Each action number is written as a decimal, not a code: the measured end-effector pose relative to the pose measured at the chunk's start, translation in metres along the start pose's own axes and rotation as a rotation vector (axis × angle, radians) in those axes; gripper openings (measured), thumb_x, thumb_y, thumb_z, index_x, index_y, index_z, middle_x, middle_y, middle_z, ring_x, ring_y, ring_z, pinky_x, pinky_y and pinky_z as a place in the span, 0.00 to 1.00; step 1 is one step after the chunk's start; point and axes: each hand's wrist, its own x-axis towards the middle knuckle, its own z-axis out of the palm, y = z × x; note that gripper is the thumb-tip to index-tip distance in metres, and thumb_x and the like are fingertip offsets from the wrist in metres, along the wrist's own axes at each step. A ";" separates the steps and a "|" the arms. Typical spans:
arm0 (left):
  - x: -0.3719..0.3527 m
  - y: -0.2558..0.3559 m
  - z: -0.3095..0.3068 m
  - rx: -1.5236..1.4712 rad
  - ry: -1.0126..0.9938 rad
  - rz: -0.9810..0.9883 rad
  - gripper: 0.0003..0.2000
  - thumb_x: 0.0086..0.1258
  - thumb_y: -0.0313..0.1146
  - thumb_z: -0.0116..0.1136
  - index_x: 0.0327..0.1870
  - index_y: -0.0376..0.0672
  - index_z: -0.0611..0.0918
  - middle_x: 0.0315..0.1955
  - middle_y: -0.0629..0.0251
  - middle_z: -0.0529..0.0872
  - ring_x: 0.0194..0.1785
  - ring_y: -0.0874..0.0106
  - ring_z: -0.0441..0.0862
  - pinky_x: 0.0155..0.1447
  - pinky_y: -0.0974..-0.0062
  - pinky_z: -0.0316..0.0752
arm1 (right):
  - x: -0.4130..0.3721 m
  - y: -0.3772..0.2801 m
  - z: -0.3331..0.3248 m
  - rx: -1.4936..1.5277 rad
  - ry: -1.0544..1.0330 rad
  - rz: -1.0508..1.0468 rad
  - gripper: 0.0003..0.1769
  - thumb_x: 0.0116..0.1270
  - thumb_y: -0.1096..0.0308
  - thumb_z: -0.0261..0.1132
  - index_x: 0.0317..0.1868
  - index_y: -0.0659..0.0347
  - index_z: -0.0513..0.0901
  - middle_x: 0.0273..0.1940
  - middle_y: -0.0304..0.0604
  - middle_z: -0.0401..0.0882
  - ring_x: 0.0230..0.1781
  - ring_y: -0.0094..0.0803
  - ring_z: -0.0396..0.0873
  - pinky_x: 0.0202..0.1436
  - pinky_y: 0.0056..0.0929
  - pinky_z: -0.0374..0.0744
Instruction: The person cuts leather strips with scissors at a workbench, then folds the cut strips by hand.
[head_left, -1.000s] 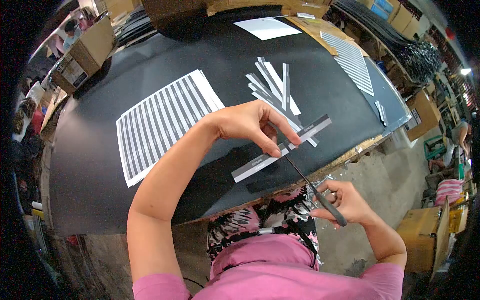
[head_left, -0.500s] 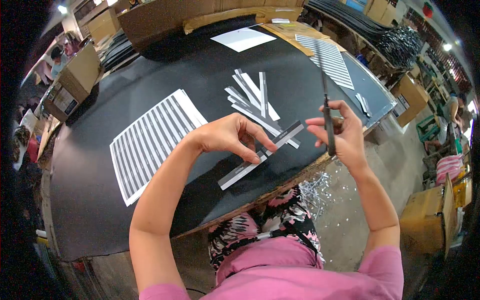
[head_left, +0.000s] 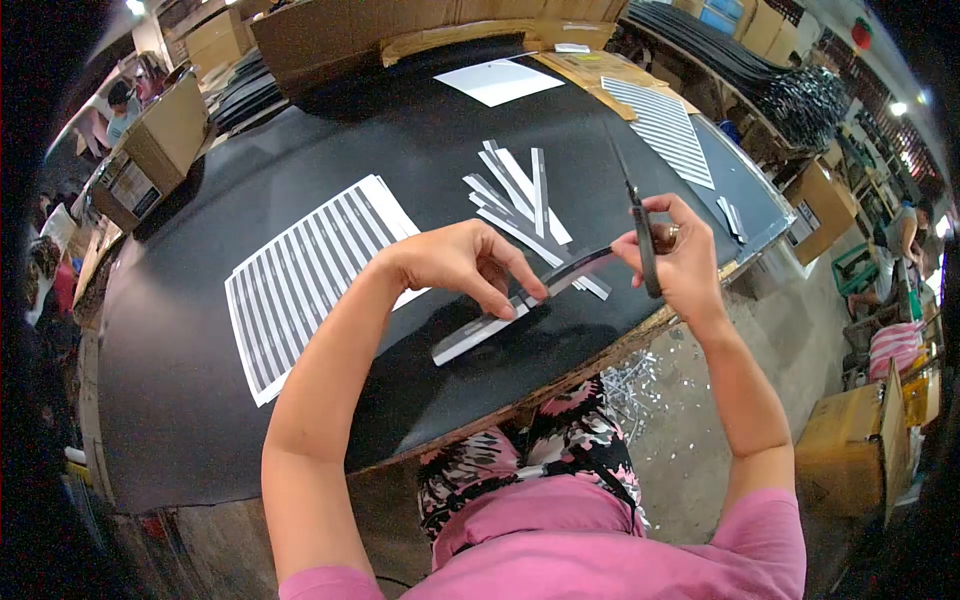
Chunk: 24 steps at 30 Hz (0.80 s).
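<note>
Between its thumb and fingers, my left hand pinches a long black-and-white paper strip above the black tabletop. The strip's far end bends up to the fingertips of my right hand, which also holds dark scissors with the blades pointing up and away. Several cut strips lie loosely fanned beyond the held strip. To the left of my left hand is a stack of striped sheets, partly covered by my forearm.
The black table has a worn near edge. A blank white sheet and another striped sheet lie at the back. Cardboard boxes stand at left and right. Paper scraps litter the floor. A person is at far right.
My right hand has moved left to the strip's far end, which it now pinches while still holding the scissors. That end of the strip has lifted and bent.
</note>
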 end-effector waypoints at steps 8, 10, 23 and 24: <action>-0.035 0.005 -0.033 0.022 0.211 -0.020 0.18 0.49 0.23 0.74 0.45 0.38 0.87 0.43 0.62 0.87 0.43 0.76 0.83 0.46 0.80 0.78 | 0.006 0.018 -0.017 0.123 -0.277 0.271 0.26 0.52 0.74 0.75 0.48 0.72 0.72 0.29 0.49 0.85 0.17 0.27 0.79 0.18 0.22 0.74; -0.032 0.007 -0.029 0.010 0.192 0.009 0.18 0.49 0.23 0.74 0.45 0.38 0.87 0.43 0.62 0.87 0.43 0.76 0.83 0.46 0.80 0.78 | 0.002 0.019 -0.006 0.130 -0.251 0.229 0.26 0.53 0.73 0.76 0.48 0.71 0.72 0.31 0.50 0.85 0.19 0.29 0.80 0.19 0.23 0.75; -0.003 0.017 0.008 0.076 0.021 0.065 0.18 0.50 0.26 0.75 0.45 0.41 0.88 0.44 0.62 0.87 0.45 0.76 0.82 0.49 0.78 0.78 | 0.004 0.009 0.001 0.439 -0.278 0.256 0.26 0.53 0.71 0.76 0.49 0.68 0.73 0.31 0.46 0.82 0.17 0.26 0.78 0.20 0.19 0.72; -0.001 0.018 0.010 0.061 0.008 0.084 0.18 0.52 0.25 0.74 0.46 0.40 0.87 0.45 0.63 0.86 0.41 0.77 0.82 0.46 0.80 0.79 | 0.004 0.013 -0.001 0.437 -0.278 0.244 0.26 0.53 0.71 0.75 0.50 0.68 0.73 0.31 0.46 0.82 0.16 0.25 0.77 0.20 0.19 0.71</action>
